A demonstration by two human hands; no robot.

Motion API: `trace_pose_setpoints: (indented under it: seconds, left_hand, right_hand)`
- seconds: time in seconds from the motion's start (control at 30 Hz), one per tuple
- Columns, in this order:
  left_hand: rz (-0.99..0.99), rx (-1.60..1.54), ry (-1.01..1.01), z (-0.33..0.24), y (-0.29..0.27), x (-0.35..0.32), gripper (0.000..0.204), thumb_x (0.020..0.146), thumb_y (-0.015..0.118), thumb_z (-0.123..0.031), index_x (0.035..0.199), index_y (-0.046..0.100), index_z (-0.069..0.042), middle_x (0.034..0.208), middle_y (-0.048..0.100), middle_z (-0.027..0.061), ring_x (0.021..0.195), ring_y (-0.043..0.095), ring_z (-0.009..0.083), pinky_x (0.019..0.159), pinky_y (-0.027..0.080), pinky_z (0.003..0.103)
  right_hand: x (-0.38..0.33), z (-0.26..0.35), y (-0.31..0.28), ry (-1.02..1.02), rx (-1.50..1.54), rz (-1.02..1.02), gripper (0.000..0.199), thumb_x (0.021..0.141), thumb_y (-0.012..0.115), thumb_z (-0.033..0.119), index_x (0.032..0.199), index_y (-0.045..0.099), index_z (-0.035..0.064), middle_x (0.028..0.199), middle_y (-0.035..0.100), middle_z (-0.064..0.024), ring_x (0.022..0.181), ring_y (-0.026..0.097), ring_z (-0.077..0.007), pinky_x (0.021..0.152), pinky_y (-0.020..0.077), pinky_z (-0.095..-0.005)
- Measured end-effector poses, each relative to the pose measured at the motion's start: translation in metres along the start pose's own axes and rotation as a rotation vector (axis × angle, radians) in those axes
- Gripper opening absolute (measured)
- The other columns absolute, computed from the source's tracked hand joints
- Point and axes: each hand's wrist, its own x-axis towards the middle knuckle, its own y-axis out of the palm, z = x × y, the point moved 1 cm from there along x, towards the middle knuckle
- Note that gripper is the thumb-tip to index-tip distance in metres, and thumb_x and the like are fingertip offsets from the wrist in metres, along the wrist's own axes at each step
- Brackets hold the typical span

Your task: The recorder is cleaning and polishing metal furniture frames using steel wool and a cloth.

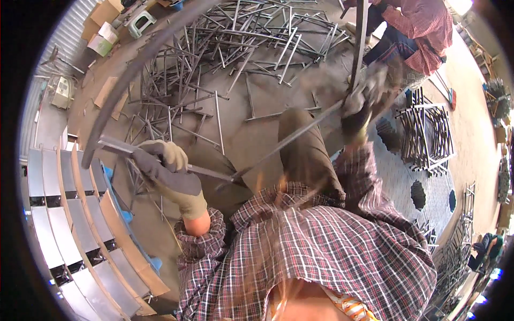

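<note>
My left hand (174, 174), in a grey and cream work glove, is closed around a bar of a metal tube frame (292, 140). The frame's dark bars stretch in front of me, one running up past the top left and one up to the top right. At its right corner my right hand (357, 107), gloved as well, is wrapped around the tube. Motion blurs that hand. Two bars meet low in front of my knees, near my left hand. Whether they are joined there I cannot tell.
Ahead lies a tangled heap of metal tube frames (235, 48). At the right are stacked dark frames (425, 134) on a bluish sheet. Silver panels (51, 179) with cardboard between them stand at the left. Another person (417, 37) works at the top right, close to the frame.
</note>
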Motion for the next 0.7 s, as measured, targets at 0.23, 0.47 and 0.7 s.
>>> trace_pose_setpoints:
  seconds: [0.23, 0.47, 0.7]
  left_hand:
    - [-0.005, 0.076, -0.109, 0.054, 0.006, -0.004, 0.037, 0.102, 0.036, -0.037, 0.109, 0.053, -0.005, 0.086, 0.058, 0.0031, 0.081, 0.056, 0.0142, 0.075, 0.045, 0.027]
    - [0.763, 0.578, -0.134, -0.037, 0.044, -0.030, 0.022, 0.088, 0.062, -0.011, 0.104, 0.063, 0.004, 0.108, 0.063, 0.0149, 0.106, 0.058, 0.0205, 0.086, 0.048, 0.032]
    - [0.349, 1.132, 1.010, -0.095, 0.086, 0.048, 0.055, 0.085, 0.061, -0.003, 0.137, 0.042, -0.001, 0.126, 0.057, 0.0153, 0.114, 0.055, 0.0262, 0.097, 0.042, 0.038]
  right_hand:
    - [0.154, 0.216, 0.060, -0.215, 0.338, -0.056, 0.040, 0.096, 0.049, 0.025, 0.128, 0.053, 0.0015, 0.117, 0.061, -0.0112, 0.096, 0.061, -0.0218, 0.080, 0.0511, -0.0332]
    - [0.258, 0.218, 0.088, -0.738, 0.275, 0.281, 0.055, 0.091, 0.056, 0.033, 0.135, 0.043, 0.0029, 0.124, 0.055, -0.0119, 0.106, 0.055, -0.0239, 0.088, 0.0479, -0.0316]
    - [0.240, 0.297, 0.185, -1.299, 0.303, 0.660, 0.073, 0.087, 0.062, 0.042, 0.141, 0.033, 0.0044, 0.131, 0.049, -0.0125, 0.115, 0.050, -0.0261, 0.096, 0.0447, -0.0301]
